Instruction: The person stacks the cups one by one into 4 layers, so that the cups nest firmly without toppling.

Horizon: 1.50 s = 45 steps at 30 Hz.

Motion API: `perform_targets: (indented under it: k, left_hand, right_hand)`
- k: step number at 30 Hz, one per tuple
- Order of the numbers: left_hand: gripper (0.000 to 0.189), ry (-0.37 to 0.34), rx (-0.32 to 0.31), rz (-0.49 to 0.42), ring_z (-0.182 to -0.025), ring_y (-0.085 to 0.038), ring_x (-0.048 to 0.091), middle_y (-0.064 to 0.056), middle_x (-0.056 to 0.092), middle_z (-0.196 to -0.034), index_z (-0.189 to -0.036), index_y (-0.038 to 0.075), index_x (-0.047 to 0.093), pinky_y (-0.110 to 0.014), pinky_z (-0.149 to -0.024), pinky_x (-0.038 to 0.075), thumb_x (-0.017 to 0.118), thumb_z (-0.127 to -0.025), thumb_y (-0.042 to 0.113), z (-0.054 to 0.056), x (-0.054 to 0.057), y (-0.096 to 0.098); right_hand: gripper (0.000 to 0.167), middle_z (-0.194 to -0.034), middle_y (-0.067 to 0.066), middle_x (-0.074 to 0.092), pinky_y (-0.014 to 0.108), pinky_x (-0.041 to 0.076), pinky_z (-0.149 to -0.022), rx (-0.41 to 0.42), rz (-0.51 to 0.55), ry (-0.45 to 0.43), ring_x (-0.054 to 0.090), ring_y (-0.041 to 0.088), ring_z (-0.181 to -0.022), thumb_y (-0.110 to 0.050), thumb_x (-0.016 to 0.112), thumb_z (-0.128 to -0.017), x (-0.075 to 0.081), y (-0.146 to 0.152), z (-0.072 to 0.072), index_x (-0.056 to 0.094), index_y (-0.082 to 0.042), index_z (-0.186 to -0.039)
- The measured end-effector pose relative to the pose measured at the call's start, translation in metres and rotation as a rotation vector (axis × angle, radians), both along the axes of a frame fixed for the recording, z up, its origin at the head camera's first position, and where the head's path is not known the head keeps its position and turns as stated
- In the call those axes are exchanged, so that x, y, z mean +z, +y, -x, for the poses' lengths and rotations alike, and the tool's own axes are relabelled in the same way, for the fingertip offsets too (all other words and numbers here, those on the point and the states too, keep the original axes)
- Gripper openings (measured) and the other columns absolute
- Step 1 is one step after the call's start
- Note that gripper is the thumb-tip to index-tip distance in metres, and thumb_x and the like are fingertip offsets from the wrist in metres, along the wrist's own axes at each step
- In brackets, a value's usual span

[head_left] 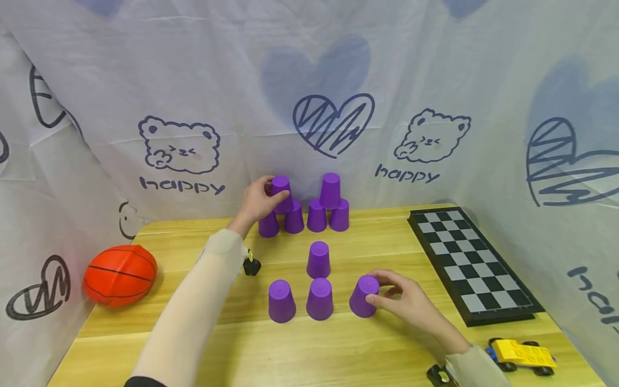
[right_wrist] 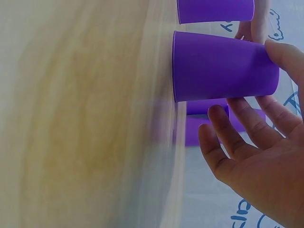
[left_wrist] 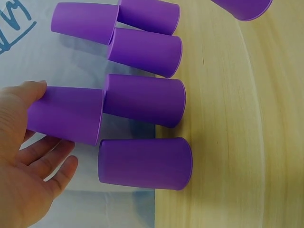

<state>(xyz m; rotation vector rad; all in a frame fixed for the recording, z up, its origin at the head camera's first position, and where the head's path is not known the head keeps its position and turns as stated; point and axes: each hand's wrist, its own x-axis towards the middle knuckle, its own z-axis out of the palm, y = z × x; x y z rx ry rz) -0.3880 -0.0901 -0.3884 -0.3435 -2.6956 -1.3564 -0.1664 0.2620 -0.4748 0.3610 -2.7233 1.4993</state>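
At the back, my left hand (head_left: 258,200) pinches an upside-down purple cup (head_left: 281,189) between thumb and fingers. That cup sits over the two lower cups, bridging the left one (head_left: 268,224) and the right one (head_left: 294,219). Beside them stands a matching group, with one cup (head_left: 331,191) on top of two others. Nearer the front, my right hand (head_left: 406,298) grips another purple cup (head_left: 364,296) by its sides; in the right wrist view its rim (right_wrist: 175,66) is right at the tabletop. Left of it are two cups in a row, and a single cup (head_left: 318,260) stands behind.
A black-and-white checkered board (head_left: 471,260) lies at the right. In front of it is a yellow toy car (head_left: 524,355). An orange ball with black lines (head_left: 121,275) rests at the left edge. A printed white cloth (head_left: 242,107) hangs behind the wooden table (head_left: 387,242).
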Motion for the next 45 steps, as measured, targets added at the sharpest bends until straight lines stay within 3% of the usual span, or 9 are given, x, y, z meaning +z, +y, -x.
perform_targets:
  k: [5,13,22,31,39,45]
  left_hand:
    - [0.063,0.009,0.006,0.001,-0.121,-0.039,0.066,-0.024,0.068,-0.133,-0.148,0.002,0.053,-0.051,-0.106,0.055,0.075,-0.098,0.032,-0.0001,-0.0006,-0.0013]
    - [0.064,-0.006,0.013,-0.001,-0.123,-0.038,0.065,-0.023,0.067,-0.135,-0.149,0.003,0.052,-0.051,-0.107,0.055,0.074,-0.098,0.035,0.0022,-0.003,-0.0028]
    - [0.065,-0.019,0.009,0.001,-0.125,-0.038,0.064,-0.022,0.066,-0.135,-0.151,0.005,0.051,-0.052,-0.109,0.054,0.074,-0.099,0.036,0.0044,-0.0053,-0.0025]
    - [0.066,-0.021,0.021,0.011,-0.125,-0.038,0.064,-0.022,0.067,-0.136,-0.151,0.006,0.05,-0.052,-0.11,0.053,0.074,-0.098,0.038,0.0032,-0.0056,-0.0031]
    - [0.072,-0.03,0.01,-0.005,-0.126,-0.038,0.063,-0.022,0.065,-0.137,-0.155,0.008,0.045,-0.053,-0.11,0.053,0.075,-0.098,0.039,0.002,-0.0049,-0.0055]
    - [0.077,-0.036,0.005,-0.019,-0.127,-0.039,0.062,-0.023,0.064,-0.138,-0.158,0.009,0.042,-0.054,-0.108,0.053,0.075,-0.097,0.042,-0.0006,-0.0028,-0.0092]
  right_hand:
    - [0.048,-0.121,-0.006,0.075,0.035,0.06,-0.092,0.0,0.0,0.004,0.069,0.015,-0.11,-0.034,0.085,-0.089,0.001,-0.0017,-0.0007,0.068,-0.022,-0.133]
    - [0.065,-0.128,-0.001,0.074,0.033,0.059,-0.094,-0.007,-0.005,-0.026,0.067,0.022,-0.116,-0.035,0.086,-0.088,0.0029,-0.0031,0.0005,0.062,-0.012,-0.144]
    - [0.057,-0.126,-0.004,0.075,0.034,0.059,-0.093,0.01,0.005,0.008,0.068,0.015,-0.112,-0.033,0.086,-0.09,0.0027,-0.0027,0.0001,0.066,-0.012,-0.139]
    - [0.057,-0.126,-0.004,0.075,0.033,0.059,-0.093,0.014,-0.001,-0.001,0.068,0.016,-0.113,-0.035,0.085,-0.09,0.002,-0.0024,0.0015,0.066,-0.012,-0.138]
    - [0.05,-0.125,-0.005,0.075,0.033,0.059,-0.093,0.019,-0.006,-0.003,0.068,0.015,-0.112,-0.035,0.085,-0.09,0.0014,-0.0015,0.0022,0.068,-0.022,-0.135]
    - [0.051,-0.126,-0.003,0.075,0.032,0.058,-0.093,0.019,-0.009,-0.007,0.068,0.015,-0.112,-0.033,0.086,-0.089,0.0042,-0.003,0.0013,0.068,-0.02,-0.135]
